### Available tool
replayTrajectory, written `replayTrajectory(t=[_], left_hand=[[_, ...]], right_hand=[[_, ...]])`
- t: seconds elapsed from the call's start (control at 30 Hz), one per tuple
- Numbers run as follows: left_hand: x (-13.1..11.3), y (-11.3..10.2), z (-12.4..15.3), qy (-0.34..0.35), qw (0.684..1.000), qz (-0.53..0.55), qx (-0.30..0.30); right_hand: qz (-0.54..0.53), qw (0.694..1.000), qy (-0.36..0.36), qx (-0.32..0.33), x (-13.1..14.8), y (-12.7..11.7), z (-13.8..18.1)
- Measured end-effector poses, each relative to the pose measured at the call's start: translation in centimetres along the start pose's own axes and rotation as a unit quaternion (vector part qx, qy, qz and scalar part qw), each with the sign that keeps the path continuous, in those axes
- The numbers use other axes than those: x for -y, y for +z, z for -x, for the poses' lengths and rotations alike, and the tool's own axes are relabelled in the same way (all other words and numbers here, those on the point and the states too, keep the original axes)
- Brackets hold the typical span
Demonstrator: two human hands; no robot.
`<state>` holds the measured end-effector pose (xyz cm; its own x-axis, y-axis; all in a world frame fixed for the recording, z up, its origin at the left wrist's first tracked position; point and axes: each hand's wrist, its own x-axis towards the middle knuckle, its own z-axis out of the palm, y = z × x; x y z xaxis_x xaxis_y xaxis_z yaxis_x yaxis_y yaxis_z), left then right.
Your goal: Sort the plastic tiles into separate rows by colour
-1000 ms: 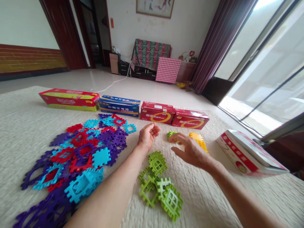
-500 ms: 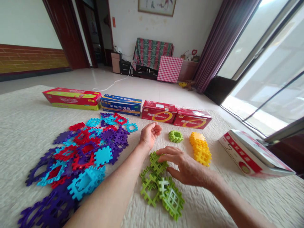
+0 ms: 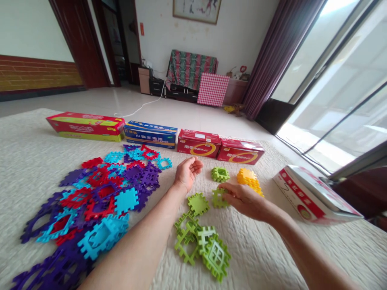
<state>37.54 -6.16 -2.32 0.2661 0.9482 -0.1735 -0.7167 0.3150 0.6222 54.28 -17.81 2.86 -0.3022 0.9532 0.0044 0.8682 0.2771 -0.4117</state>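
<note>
My right hand [image 3: 242,198] pinches a green interlocking building piece [image 3: 218,198] by its right edge, between the green stack and the loose green pieces. My left hand [image 3: 188,174] hovers palm turned inward with fingers loosely curled apart, holding nothing. A solid green square piece [image 3: 198,204] lies just below it, above more green pieces [image 3: 187,237] with cut-out windows. Farther off sits a small stack of green frames [image 3: 220,174]. Right of that, a yellow stack [image 3: 248,180] is partly hidden by my right hand.
A big heap of purple, red and blue pieces [image 3: 105,193] spreads on the left of the cream cover [image 3: 256,257]. Along the back stand a red-and-green box [image 3: 86,127], a blue box [image 3: 150,134] and two red boxes [image 3: 199,143]. A white-and-red carton [image 3: 314,197] stands at right.
My right hand has lifted a green piece off the loose pile and moved it up and to the right, uncovering the solid green square. My left hand stays nearly in place.
</note>
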Motion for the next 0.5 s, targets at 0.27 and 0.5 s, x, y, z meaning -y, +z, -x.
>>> replayTrajectory(t=[0.27, 0.5], left_hand=[[0.05, -0.06, -0.03, 0.001, 1.000, 0.000, 0.002], [0.09, -0.04, 0.04, 0.005, 1.000, -0.008, 0.005]], right_hand=[[0.070, 0.996, -0.045, -0.025, -0.12, 0.98, 0.56], [0.061, 0.996, -0.049, -0.039, -0.19, 0.11, 0.09]])
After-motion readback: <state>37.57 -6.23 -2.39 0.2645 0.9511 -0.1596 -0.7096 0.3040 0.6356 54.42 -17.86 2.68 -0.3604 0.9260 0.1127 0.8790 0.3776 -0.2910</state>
